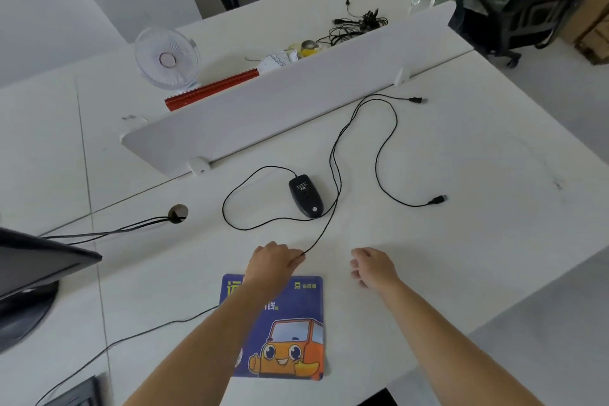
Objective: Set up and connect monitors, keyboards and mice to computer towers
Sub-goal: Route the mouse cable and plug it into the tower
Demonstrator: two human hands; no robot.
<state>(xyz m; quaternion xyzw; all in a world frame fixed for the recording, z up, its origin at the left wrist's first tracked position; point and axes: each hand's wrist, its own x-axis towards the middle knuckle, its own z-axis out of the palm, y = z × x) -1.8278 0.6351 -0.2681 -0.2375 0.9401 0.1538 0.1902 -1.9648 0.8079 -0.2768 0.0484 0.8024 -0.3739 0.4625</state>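
- Mouse (305, 196) lies upside down on the white desk (461, 158), beyond the mat (296, 323).
- Mouse cable (224, 208) loops left, then runs towards the divider (263, 115).
- Left hand (273, 260) sits at the mat's far edge, fingers curled, pinching a second cable (377, 168) that ends in a plug (438, 199) on the right.
- Right hand (374, 267) is nearby, fingers loosely curled, holding nothing.
- Monitor (29, 273) stands at the left.

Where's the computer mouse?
In the head view, the mouse lies underside-up mid-desk, just beyond the mouse pad and the left hand pinching a cable, before the white divider.
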